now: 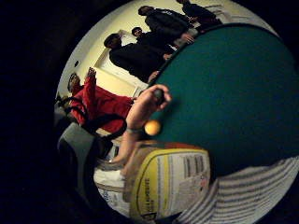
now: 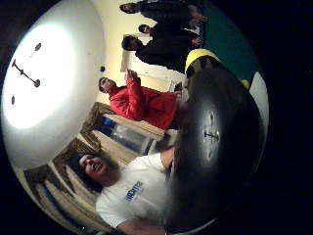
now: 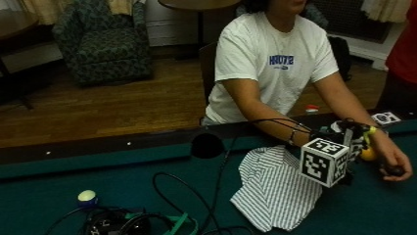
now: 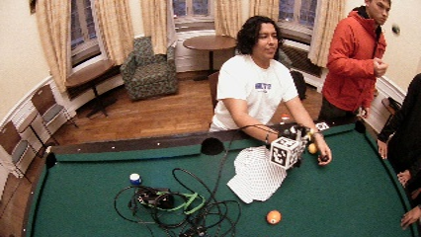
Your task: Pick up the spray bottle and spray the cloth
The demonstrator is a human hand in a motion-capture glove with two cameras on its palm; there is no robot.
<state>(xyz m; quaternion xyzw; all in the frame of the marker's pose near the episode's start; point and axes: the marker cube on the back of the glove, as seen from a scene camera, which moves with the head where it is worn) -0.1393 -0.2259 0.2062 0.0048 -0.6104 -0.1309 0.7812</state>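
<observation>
On the green-felted bench [image 3: 98,171], a pool table seen from the outside view, items are listed from left to right. A small blue-and-white ball [image 3: 86,197] rests near the left end, just beside a tangle of black cables and gear with a green strap [image 3: 140,223]. A side pocket [image 3: 207,145] opens in the far rail, with a cable running past it. The striped cloth [image 3: 273,188], white with fine dark stripes, lies crumpled and flat on the felt before the seated person in a white T-shirt [image 3: 273,63]. The gloved right hand [image 3: 348,139] is raised just above the cloth's right edge and largely hidden in this view. The little finger side palm view shows a bottle [image 1: 168,182] with a yellow-and-white label close against that palm, over the striped cloth and the felt. Whether the grip closes round the bottle cannot be told. A yellow-orange ball [image 3: 368,154] sits on the felt just beyond the right hand. The bare left hand [image 3: 394,169] rests on the bench at far right, curled over a small dark object. An orange ball [image 4: 273,217] lies apart near the front edge in the wide outside view.
</observation>
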